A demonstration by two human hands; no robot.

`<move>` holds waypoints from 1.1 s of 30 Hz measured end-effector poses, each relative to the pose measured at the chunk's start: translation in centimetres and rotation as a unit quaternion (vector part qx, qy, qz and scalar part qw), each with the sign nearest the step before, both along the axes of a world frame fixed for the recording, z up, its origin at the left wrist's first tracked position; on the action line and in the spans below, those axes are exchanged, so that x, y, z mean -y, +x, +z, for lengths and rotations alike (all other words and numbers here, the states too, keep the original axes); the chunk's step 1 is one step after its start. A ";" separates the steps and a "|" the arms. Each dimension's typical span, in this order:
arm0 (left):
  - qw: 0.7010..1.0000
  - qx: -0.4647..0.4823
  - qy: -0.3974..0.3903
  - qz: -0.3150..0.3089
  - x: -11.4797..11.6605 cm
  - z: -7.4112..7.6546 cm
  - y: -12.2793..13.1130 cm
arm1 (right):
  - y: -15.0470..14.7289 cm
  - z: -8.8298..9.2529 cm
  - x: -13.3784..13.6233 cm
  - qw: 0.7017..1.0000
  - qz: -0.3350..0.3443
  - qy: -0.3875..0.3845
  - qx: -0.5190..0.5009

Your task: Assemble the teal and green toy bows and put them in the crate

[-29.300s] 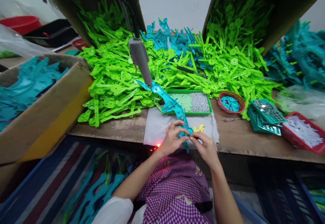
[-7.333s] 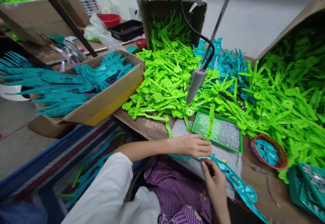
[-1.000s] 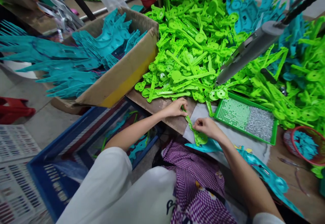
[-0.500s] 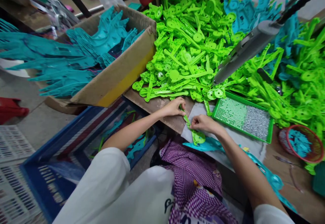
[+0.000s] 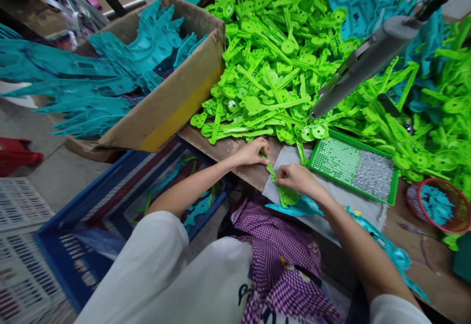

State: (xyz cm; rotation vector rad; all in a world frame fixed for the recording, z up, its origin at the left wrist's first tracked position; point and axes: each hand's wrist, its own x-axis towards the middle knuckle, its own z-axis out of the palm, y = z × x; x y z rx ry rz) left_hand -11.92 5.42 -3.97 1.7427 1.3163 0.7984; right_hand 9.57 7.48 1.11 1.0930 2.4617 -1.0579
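Observation:
A long green plastic part [image 5: 288, 196] with a rounded end lies slanted at the table's front edge. My left hand [image 5: 253, 152] is closed on its far, narrow end. Close to the part's middle, my right hand [image 5: 296, 178] has its fingers pinched together; what they hold, if anything, is too small to make out. Underneath the rounded end lies a turquoise plastic piece [image 5: 303, 207], partly covered by my right forearm. Beyond my right hand sits a green tray [image 5: 314, 160] with small silvery metal pieces [image 5: 376, 171] in it.
A large heap of green parts [image 5: 265, 69] covers the table's back. Over it hangs a grey cylindrical tool [image 5: 362, 64]. At left stands a cardboard box [image 5: 184, 88] of turquoise pieces, with a blue crate [image 5: 55, 260] below. A red basket [image 5: 464, 216] is at right.
The view has shifted slightly. Both hands stay on the green part, and my right hand has turned a little, its fingers still pinched near the part's middle.

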 end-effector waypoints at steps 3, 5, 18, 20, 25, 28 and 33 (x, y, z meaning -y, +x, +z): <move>1.000 0.003 -0.002 0.001 0.0 0.0 0.0 | -0.1 0.1 0.1 1.000 -0.002 -0.017 -0.012; 1.000 0.005 -0.002 0.001 0.0 -0.1 0.0 | -0.1 -0.3 -0.3 0.999 -0.012 -0.051 -0.010; 1.000 -0.004 -0.012 0.005 0.0 0.2 0.0 | 0.3 -2.2 -2.0 0.972 -0.044 -0.225 -0.052; 1.000 -0.003 -0.014 0.005 0.0 0.2 0.0 | 0.1 -1.9 -1.9 0.976 -0.047 -0.207 -0.040; 1.000 -0.001 -0.014 0.008 -0.1 0.4 0.1 | 0.0 -1.5 -1.9 0.982 -0.039 -0.185 -0.029; 1.000 -0.005 -0.016 0.004 -0.1 0.5 0.1 | 0.2 -1.7 -2.1 0.976 -0.027 -0.210 -0.044; 1.000 -0.001 -0.014 0.004 -0.1 0.4 0.1 | 0.3 -2.3 -2.4 0.979 -0.015 -0.197 -0.048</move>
